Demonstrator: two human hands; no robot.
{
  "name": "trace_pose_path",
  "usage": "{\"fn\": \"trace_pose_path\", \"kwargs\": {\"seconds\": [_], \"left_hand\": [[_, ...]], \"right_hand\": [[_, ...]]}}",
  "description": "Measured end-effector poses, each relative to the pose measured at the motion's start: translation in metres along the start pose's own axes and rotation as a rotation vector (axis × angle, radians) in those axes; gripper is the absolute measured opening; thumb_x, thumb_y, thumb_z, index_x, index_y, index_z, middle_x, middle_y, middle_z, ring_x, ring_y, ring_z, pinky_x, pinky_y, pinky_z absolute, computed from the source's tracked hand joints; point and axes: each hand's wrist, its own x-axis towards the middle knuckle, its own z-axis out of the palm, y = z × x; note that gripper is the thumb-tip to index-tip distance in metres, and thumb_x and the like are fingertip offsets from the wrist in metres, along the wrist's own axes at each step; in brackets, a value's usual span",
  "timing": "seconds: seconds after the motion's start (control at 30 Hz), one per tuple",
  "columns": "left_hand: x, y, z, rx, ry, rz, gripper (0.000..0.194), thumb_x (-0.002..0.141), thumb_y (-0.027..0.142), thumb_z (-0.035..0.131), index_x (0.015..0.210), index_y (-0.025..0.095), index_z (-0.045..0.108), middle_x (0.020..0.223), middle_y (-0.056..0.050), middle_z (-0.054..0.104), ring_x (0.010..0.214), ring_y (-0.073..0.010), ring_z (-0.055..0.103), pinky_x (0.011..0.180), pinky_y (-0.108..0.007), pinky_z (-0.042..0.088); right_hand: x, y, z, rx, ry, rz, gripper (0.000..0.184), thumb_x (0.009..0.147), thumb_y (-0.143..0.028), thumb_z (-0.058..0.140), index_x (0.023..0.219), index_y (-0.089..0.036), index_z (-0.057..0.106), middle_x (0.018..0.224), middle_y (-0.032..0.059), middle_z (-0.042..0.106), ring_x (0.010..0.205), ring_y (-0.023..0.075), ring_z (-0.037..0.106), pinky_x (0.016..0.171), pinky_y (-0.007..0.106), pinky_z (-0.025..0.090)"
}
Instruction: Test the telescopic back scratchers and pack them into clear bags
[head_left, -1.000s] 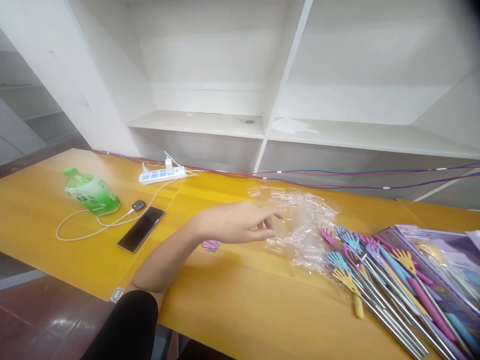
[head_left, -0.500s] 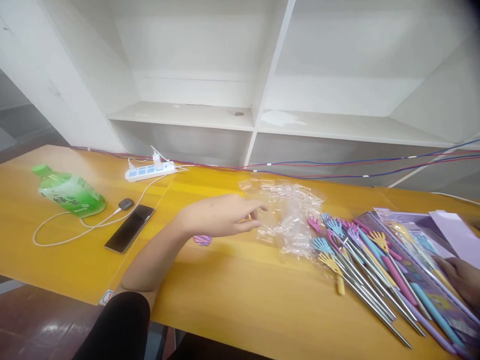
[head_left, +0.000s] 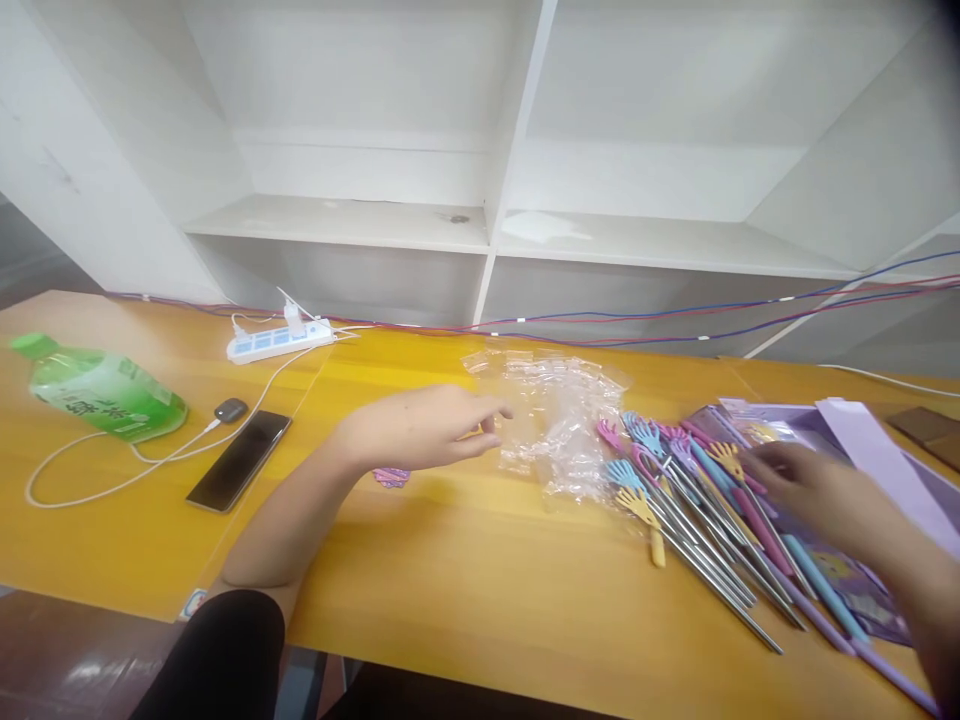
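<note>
Your left hand (head_left: pixel 439 428) is mid-frame over the worktop (head_left: pixel 465 590), palm down, fingers loosely curled and partly open, nothing in it; fingertips sit just beside the clear plastic bags (head_left: pixel 559 420). Your right hand (head_left: pixel 810 490), at right of frame, is slightly blurred, reaching over the backscratchers (head_left: pixel 705 520). Its fingertips are at the yellow hand-shaped head of one; can't tell if they grip it, nor how far open the hand is.

Backscratchers lie in a pile, lower right: pink, blue, purple and yellow hand-shaped heads toward the bags, metal rods and coloured handles slanting down-right. Purple box (head_left: pixel 919 480) is right of the pile, partly behind your right forearm. Small pink-purple piece (head_left: pixel 391 478) sits by your left wrist.

Left side: green bottle (head_left: pixel 109 392) on its side, black phone (head_left: pixel 240 462), small dark device (head_left: pixel 230 410) on a white cable, white power strip (head_left: pixel 280 341) toward the back. White shelving (head_left: pixel 337 222) fills the top.
</note>
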Motion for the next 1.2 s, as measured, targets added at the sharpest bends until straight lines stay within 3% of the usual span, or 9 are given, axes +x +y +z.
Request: {"fn": "trace_pose_path", "kwargs": {"seconds": [0.07, 0.13, 0.23, 0.43, 0.63, 0.77, 0.93, 1.07, 1.2], "left_hand": [[0.001, -0.001, 0.001, 0.009, -0.009, -0.006, 0.045, 0.111, 0.041, 0.044, 0.146, 0.021, 0.064, 0.124, -0.011, 0.079, 0.099, -0.0232, 0.075, 0.082, -0.034, 0.051], [0.001, -0.001, 0.002, 0.011, -0.019, -0.004, 0.045, 0.111, 0.041, 0.044, 0.146, 0.021, 0.064, 0.124, -0.01, 0.079, 0.1, -0.0232, 0.075, 0.083, -0.034, 0.05], [0.0, -0.002, 0.002, 0.003, -0.013, 0.013, 0.044, 0.111, 0.041, 0.044, 0.145, 0.022, 0.064, 0.12, -0.009, 0.079, 0.1, -0.0231, 0.075, 0.082, -0.034, 0.05], [0.0, -0.004, 0.003, 0.004, 0.004, 0.02, 0.042, 0.111, 0.042, 0.046, 0.143, 0.023, 0.065, 0.114, -0.009, 0.08, 0.094, -0.0231, 0.074, 0.079, -0.033, 0.05], [0.001, -0.002, 0.003, 0.017, -0.018, 0.004, 0.043, 0.111, 0.043, 0.045, 0.143, 0.024, 0.065, 0.12, -0.009, 0.079, 0.096, -0.0225, 0.074, 0.079, -0.032, 0.049], [0.0, -0.001, 0.002, 0.007, -0.009, -0.012, 0.043, 0.111, 0.045, 0.045, 0.142, 0.024, 0.066, 0.115, -0.008, 0.079, 0.09, -0.0218, 0.073, 0.078, -0.032, 0.05], [-0.002, 0.0, 0.002, -0.065, 0.025, 0.015, 0.041, 0.109, 0.044, 0.047, 0.139, 0.025, 0.068, 0.108, -0.006, 0.079, 0.073, -0.018, 0.07, 0.075, -0.031, 0.05], [-0.001, 0.002, 0.003, -0.058, -0.001, -0.004, 0.041, 0.109, 0.042, 0.046, 0.139, 0.025, 0.068, 0.103, -0.004, 0.078, 0.063, -0.0158, 0.065, 0.066, -0.03, 0.045], [0.0, 0.004, 0.005, -0.014, -0.024, -0.019, 0.041, 0.109, 0.042, 0.045, 0.137, 0.024, 0.069, 0.101, -0.006, 0.078, 0.074, -0.0199, 0.069, 0.072, -0.032, 0.046]], "right_hand": [[-0.014, -0.035, 0.014, 0.021, -0.29, -0.054, 0.039, 0.091, -0.063, 0.058, 0.094, -0.027, 0.071, 0.105, 0.0131, 0.076, 0.09, 0.029, 0.071, 0.083, 0.043, 0.052], [-0.025, -0.063, 0.028, -0.022, -0.392, -0.108, 0.041, 0.091, -0.065, 0.059, 0.099, -0.026, 0.07, 0.11, 0.011, 0.075, 0.095, 0.0291, 0.07, 0.086, 0.043, 0.051], [-0.031, -0.08, 0.044, -0.093, -0.358, -0.106, 0.045, 0.09, -0.067, 0.053, 0.091, -0.023, 0.065, 0.105, 0.0139, 0.073, 0.094, 0.0326, 0.068, 0.079, 0.044, 0.048], [-0.03, -0.069, 0.052, -0.056, -0.364, -0.09, 0.05, 0.09, -0.07, 0.047, 0.091, -0.023, 0.062, 0.099, 0.0122, 0.073, 0.089, 0.029, 0.068, 0.075, 0.039, 0.047], [-0.04, -0.068, 0.054, 0.022, -0.213, -0.072, 0.044, 0.1, -0.06, 0.038, 0.085, -0.023, 0.054, 0.086, 0.0107, 0.07, 0.078, 0.0247, 0.066, 0.069, 0.033, 0.043], [-0.038, -0.069, 0.037, -0.008, -0.085, -0.002, 0.037, 0.105, -0.049, 0.029, 0.096, -0.023, 0.054, 0.087, 0.0123, 0.069, 0.076, 0.0248, 0.063, 0.071, 0.034, 0.041], [-0.02, -0.055, -0.013, -0.141, 0.066, 0.061, 0.044, 0.11, -0.05, 0.025, 0.115, -0.02, 0.056, 0.108, 0.021, 0.069, 0.087, 0.028, 0.062, 0.076, 0.037, 0.039], [0.016, -0.047, -0.033, -0.27, 0.019, 0.064, 0.033, 0.107, -0.038, 0.041, 0.098, -0.016, 0.064, 0.108, 0.0227, 0.067, 0.088, 0.0253, 0.06, 0.073, 0.036, 0.034], [0.051, -0.052, -0.025, -0.293, -0.1, -0.059, 0.032, 0.107, -0.041, 0.053, 0.105, -0.015, 0.071, 0.108, 0.0154, 0.068, 0.089, 0.0187, 0.062, 0.076, 0.032, 0.04]]}}
